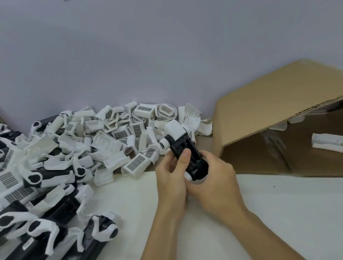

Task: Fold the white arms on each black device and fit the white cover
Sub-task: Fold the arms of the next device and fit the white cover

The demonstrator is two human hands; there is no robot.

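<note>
I hold one black device (185, 150) above the table near the middle, tilted with its far end up. A white cover (174, 130) sits on that far end, and a white round joint shows at its side. My left hand (171, 174) grips the device from the left with the thumb pressed on its black top. My right hand (214, 177) wraps around its near end from the right, where a white arm part shows under the fingers.
A heap of loose white covers (120, 133) lies along the wall. Several black devices with white arms (36, 228) are piled at the left. An open cardboard box (288, 125) lies on its side at the right, one white cover (328, 142) inside.
</note>
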